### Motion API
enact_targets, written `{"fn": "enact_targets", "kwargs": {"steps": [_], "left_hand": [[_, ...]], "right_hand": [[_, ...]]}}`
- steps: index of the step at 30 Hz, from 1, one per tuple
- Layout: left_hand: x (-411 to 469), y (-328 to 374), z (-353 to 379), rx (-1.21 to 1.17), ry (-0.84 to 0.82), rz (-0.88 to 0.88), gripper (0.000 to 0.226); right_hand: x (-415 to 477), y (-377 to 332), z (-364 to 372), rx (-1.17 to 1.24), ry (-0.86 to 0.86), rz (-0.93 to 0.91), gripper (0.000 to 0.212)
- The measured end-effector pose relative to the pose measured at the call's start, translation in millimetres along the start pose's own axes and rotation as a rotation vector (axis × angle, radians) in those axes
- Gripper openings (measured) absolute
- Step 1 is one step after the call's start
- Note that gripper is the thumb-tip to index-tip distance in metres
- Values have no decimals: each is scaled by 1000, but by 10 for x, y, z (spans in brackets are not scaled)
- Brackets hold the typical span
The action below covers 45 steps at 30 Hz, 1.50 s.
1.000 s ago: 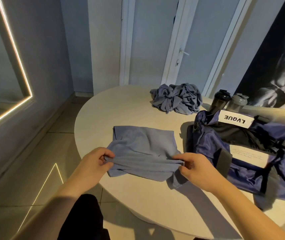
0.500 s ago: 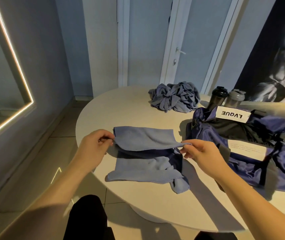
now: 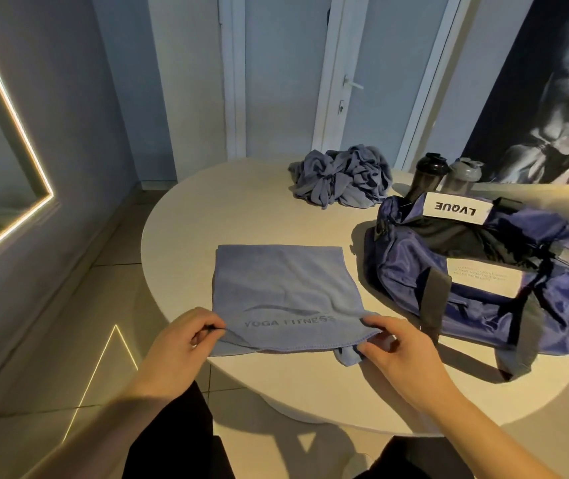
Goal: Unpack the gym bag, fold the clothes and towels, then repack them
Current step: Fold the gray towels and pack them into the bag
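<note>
I have the towel (image 3: 283, 292) lying flat on the table (image 3: 241, 202), just left of the bag (image 3: 466, 288) and not touching it. Its print, YOGA FITNESS, runs along the edge nearest me.

My left hand (image 3: 179, 344) pinches the towel's near corner on the side away from the bag, thumb and forefinger closed on the hem. My right hand (image 3: 397, 354) pinches the near corner on the bag side, with its fingers curled over the cloth. A flap of a lower layer pokes out beneath that hand. I cannot tell how many layers lie under the top one.

The bag rests on its side with its top gaping and a white label facing up. A crumpled heap (image 3: 342, 179) of the same blue cloth sits beyond the bag's left end. Two bottles (image 3: 426, 174) stand side by side right behind the bag.
</note>
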State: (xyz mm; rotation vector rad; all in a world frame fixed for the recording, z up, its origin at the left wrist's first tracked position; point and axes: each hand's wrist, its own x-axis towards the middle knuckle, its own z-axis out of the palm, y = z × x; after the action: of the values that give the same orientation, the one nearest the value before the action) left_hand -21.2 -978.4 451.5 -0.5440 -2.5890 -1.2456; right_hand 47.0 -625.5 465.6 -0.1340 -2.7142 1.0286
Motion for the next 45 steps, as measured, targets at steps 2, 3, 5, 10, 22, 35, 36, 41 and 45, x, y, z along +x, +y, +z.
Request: {"fn": "enact_targets", "kwargs": {"steps": [2, 3, 5, 10, 22, 35, 36, 41, 45], "left_hand": [[-2, 6, 6, -19, 38, -47, 23], [3, 16, 15, -40, 69, -83, 20], [37, 63, 33, -99, 146, -146, 14], [77, 110, 38, -121, 155, -129, 13], [116, -282, -128, 85, -262, 183, 33], [694, -7, -82, -73, -192, -375, 41], [691, -30, -60, -26, -207, -375, 44], [621, -27, -34, -1, -193, -312, 36], [553, -31, -50, -5, -235, -237, 23]], "right_hand": [[-18, -49, 20, -12, -44, -10, 42], [-22, -73, 34, -22, -66, -17, 41], [-10, -90, 65, -37, -69, -21, 37], [47, -27, 96, 25, -49, -2, 31], [143, 18, 12, 242, -126, 16, 39], [574, -65, -264, -6, -111, -33, 27], [592, -51, -233, -50, -137, -22, 29], [547, -3, -196, -88, -187, -1, 50], [517, -3, -246, -92, -265, -2, 75]]}}
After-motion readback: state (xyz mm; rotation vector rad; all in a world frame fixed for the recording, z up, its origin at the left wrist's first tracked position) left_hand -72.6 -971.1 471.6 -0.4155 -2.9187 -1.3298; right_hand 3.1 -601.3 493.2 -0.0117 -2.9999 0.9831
